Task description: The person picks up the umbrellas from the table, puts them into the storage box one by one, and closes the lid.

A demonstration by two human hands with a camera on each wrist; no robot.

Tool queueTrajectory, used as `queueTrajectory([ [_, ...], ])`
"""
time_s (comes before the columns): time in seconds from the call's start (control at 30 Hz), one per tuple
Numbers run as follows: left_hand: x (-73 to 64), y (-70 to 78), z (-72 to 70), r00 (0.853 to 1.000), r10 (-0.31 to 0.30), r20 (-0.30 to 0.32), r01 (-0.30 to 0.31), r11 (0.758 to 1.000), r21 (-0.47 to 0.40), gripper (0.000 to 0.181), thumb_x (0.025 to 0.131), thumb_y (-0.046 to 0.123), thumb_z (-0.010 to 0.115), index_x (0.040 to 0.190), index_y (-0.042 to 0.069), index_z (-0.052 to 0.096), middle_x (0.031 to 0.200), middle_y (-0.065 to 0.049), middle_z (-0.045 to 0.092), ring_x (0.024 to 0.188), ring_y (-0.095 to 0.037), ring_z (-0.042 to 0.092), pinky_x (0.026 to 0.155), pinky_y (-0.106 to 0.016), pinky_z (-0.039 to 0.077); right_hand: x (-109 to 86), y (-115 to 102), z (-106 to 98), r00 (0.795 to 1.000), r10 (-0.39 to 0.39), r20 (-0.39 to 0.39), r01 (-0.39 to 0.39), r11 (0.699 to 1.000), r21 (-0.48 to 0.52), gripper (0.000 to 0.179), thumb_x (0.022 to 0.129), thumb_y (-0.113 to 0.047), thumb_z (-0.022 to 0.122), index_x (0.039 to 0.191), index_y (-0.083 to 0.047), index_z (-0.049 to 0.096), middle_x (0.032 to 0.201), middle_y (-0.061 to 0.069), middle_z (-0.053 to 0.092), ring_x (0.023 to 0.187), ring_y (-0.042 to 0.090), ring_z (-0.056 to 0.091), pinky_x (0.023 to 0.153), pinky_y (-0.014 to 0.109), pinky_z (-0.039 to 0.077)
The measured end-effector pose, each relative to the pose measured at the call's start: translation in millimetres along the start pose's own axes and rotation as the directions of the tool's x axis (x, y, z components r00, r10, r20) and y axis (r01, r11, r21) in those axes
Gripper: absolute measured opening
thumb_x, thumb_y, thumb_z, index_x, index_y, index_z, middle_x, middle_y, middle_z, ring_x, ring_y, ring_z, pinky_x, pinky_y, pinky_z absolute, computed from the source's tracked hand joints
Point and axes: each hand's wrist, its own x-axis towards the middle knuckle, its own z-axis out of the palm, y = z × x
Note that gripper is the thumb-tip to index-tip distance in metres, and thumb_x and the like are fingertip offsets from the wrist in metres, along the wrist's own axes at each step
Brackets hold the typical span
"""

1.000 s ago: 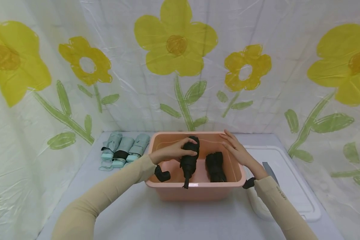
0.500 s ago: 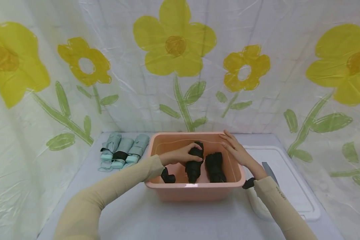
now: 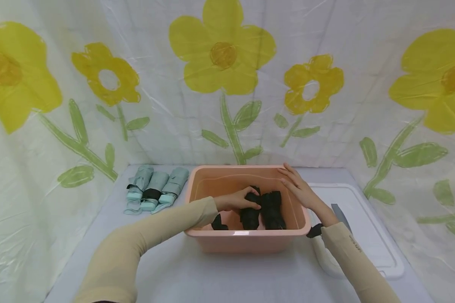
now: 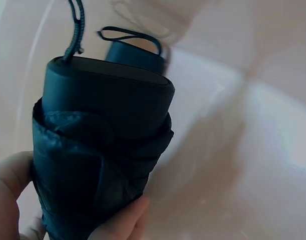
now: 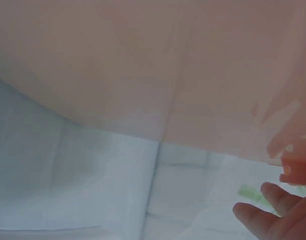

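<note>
Inside the pink plastic bin (image 3: 246,245), my left hand (image 3: 239,200) holds a folded black umbrella (image 3: 250,218), fingers and thumb wrapped round its canopy. Its flat-ended handle and cord loop show large in the left wrist view. A second black umbrella (image 3: 273,212) lies in the bin just to its right; its handle (image 4: 135,56) and strap appear behind the held one. My right hand (image 3: 301,191) rests on the bin's right rim with straight fingers. In the right wrist view, those fingertips (image 5: 255,215) are beside the bin's outer wall.
Three light teal folded umbrellas (image 3: 157,187) lie side by side on the table left of the bin. To the right, a white lid (image 3: 375,235) lies flat, partly under my right forearm. A flower-printed curtain (image 3: 167,126) hangs behind the table.
My left hand has lowered the black umbrella into the bin and moved it right, close beside the other black umbrella. The right hand has stayed on the rim.
</note>
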Motion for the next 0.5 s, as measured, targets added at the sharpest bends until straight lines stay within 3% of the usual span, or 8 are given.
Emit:
queueTrajectory([
  [0.37,15.2,-14.4,14.0,1.0,0.012,-0.016,-0.011,0.997,0.08,0.044,0.082,0.019,0.071,0.117,0.013,0.046,0.124,-0.015,0.041,0.107,-0.025,0.048,0.073,-0.034,0.051,1.8,3,3,1.0,-0.011,-0.004,0.011,1.0,0.019,0.048,0.1,-0.03,0.041,0.143,-0.008,0.035,0.154,0.016,0.008,0.14,0.038,0.007,0.103,0.064,0.017],
  [0.5,17.8,-14.8,18.4,0.999,0.022,-0.032,-0.018,0.993,0.114,0.045,0.08,0.019,0.073,0.115,0.013,0.046,0.121,-0.015,0.043,0.109,-0.026,0.046,0.082,-0.034,0.048,0.6,2,1,1.0,-0.003,-0.004,0.003,1.0,0.025,0.047,0.1,-0.027,0.041,0.143,-0.009,0.035,0.155,0.014,0.007,0.141,0.037,0.006,0.103,0.065,0.017],
])
